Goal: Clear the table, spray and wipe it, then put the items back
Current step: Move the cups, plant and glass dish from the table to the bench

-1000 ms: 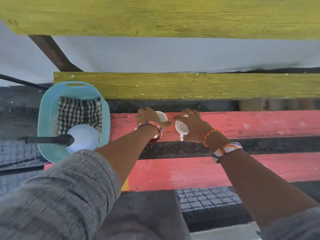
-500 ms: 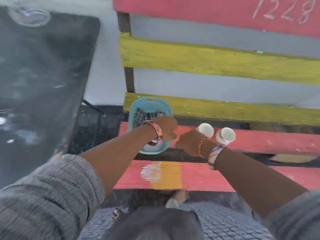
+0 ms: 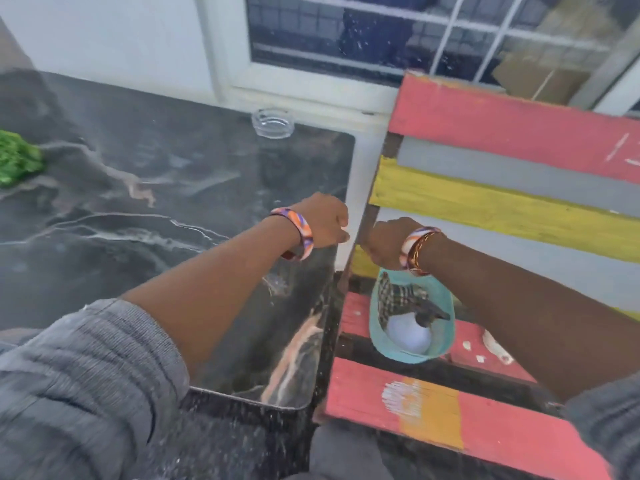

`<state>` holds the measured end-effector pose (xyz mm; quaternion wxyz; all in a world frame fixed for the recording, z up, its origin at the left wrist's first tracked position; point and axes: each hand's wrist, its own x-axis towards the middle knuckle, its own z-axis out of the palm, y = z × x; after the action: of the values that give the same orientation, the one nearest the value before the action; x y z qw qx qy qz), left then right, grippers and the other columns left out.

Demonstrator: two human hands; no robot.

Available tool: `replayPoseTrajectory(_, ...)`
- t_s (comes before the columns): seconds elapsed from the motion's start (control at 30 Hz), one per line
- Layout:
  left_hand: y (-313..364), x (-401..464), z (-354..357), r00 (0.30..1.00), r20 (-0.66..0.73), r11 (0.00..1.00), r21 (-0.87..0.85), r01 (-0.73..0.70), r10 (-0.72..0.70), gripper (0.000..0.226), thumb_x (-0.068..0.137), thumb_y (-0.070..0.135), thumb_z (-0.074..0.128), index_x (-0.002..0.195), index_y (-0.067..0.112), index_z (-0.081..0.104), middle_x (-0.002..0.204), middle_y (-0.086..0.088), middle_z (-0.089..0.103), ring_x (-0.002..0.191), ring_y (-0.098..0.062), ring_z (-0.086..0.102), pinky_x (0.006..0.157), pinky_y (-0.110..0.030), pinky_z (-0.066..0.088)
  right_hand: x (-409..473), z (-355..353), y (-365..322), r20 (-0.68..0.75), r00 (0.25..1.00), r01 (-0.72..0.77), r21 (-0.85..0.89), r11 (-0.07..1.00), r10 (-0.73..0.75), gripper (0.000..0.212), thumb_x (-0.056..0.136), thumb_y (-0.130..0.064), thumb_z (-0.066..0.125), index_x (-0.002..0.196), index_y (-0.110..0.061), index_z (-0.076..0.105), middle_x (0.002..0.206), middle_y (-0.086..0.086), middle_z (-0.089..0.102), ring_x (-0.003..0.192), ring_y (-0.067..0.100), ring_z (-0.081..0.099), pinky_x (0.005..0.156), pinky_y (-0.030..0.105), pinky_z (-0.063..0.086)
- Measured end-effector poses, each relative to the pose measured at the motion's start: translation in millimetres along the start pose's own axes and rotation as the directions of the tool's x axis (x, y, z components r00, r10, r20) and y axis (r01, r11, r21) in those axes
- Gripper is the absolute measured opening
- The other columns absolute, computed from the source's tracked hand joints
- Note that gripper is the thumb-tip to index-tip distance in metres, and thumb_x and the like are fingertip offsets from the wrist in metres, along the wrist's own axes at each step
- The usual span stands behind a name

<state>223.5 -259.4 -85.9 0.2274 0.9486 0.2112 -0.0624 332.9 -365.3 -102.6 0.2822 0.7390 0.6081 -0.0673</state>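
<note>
Your left hand (image 3: pixel 323 221) and right hand (image 3: pixel 388 242) curl between table (image 3: pixel 138 209) and basket (image 3: pixel 379 336); whether they hold anything is unclear.

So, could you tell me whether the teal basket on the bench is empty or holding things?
Holding things. The teal basket on the bench contains a checked cloth and a white round object.

I counted one glass ashtray (image 3: pixel 272 123) and one green cloth (image 3: pixel 17 157) on the marble table (image 3: pixel 138 202), one turquoise basket (image 3: pixel 405 351) on the bench (image 3: pixel 502 434), and two bangles.
</note>
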Motion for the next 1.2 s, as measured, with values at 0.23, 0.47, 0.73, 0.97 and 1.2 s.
replayPoseTrajectory(0.23,-62.1,0.4,-42.1,0.981,-0.150,0.991,-0.073,0.113,-0.123,0.033,0.087,0.022,0.057,0.117,0.009,0.062,0.126,-0.010,0.061,0.119,-0.027,0.054,0.100,-0.030,0.043,56.3,-49.2,-18.1,-0.168,0.986,0.043,0.338,0.940,0.016,0.028,0.092,-0.024,0.042,0.105,-0.017,0.065,0.110,0.012,0.065,0.103,0.034,0.061,0.085,0.038,0.051)
replayPoseTrajectory(0.47,-129.1,44.6,-73.7,0.933,-0.256,0.963,-0.157,0.218,-0.253,0.049,0.085,0.023,0.061,0.131,0.008,0.047,0.134,-0.014,0.054,0.118,-0.030,0.054,0.098,-0.030,0.040,156.2,-71.9,-6.0,-0.241,0.955,0.049,0.706,0.706,0.175,0.044,0.088,-0.015,0.055,0.131,-0.018,0.051,0.128,0.011,0.057,0.117,0.029,0.054,0.098,0.032,0.040)
replayPoseTrajectory(0.73,-196.6,120.0,-82.1,0.900,-0.279,0.935,-0.218,0.281,-0.335,0.053,0.085,0.024,0.060,0.132,0.010,0.041,0.135,-0.016,0.046,0.124,-0.031,0.047,0.102,-0.034,0.039,306.6,-93.0,17.7,-0.077,0.900,-0.200,0.801,0.564,0.430,0.088,0.078,-0.064,0.057,0.148,-0.038,0.010,0.154,0.019,0.023,0.141,0.038,0.023,0.114,0.049,0.024)
replayPoseTrajectory(0.97,-244.9,117.7,-99.0,0.890,-0.310,0.941,-0.165,0.295,-0.334,0.058,0.087,0.027,0.057,0.139,0.012,0.036,0.141,-0.015,0.041,0.129,-0.032,0.042,0.107,-0.041,0.039,341.4,-101.0,4.1,-0.084,0.784,-0.318,0.797,0.514,0.615,0.037,0.085,-0.047,0.053,0.116,-0.029,0.062,0.128,0.008,0.059,0.120,0.034,0.050,0.103,0.044,0.034)
replayPoseTrajectory(1.2,-315.8,75.4,-133.3,0.896,-0.316,0.950,-0.083,0.302,-0.313,0.061,0.083,0.028,0.062,0.137,0.012,0.039,0.140,-0.015,0.043,0.129,-0.032,0.042,0.107,-0.042,0.039,319.6,-137.7,-40.1,-0.069,0.709,-0.167,0.950,0.263,0.701,0.019,0.086,-0.035,0.059,0.098,-0.026,0.070,0.123,0.003,0.064,0.116,0.030,0.054,0.105,0.047,0.032)
